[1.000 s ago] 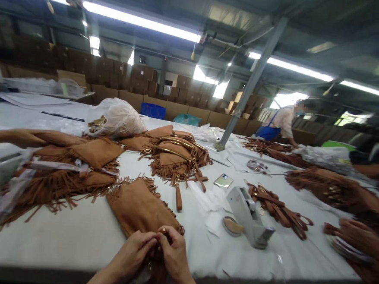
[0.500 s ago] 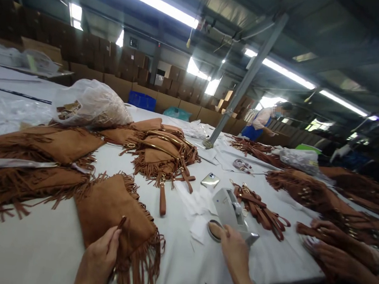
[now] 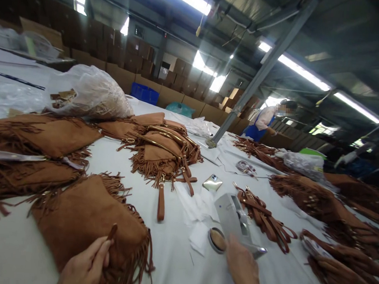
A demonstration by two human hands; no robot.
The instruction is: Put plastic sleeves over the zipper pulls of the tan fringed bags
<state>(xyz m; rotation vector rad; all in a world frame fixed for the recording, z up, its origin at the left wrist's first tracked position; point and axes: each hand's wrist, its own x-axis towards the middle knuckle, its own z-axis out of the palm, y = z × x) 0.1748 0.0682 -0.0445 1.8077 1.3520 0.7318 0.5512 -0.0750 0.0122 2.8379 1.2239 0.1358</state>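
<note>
Far left: overlapping fringed bags [image 3: 56,135]. Next, flat on the white tabletop [image 3: 10,237] at near left, one brown bag [image 3: 80,214] with fringed edges. Above its lower part, left hand [image 3: 85,262], thumb and fingers clamped on a slim brown strip [image 3: 113,232]. Farther right, a round dish [image 3: 217,240], then a grey tape dispenser [image 3: 233,214]. Just beside both, right hand [image 3: 241,262], blurred; cannot tell whether fingers apart or together. Beyond, bundled brown straps [image 3: 265,216]. Far right, a co-worker's hands [image 3: 346,265].
</note>
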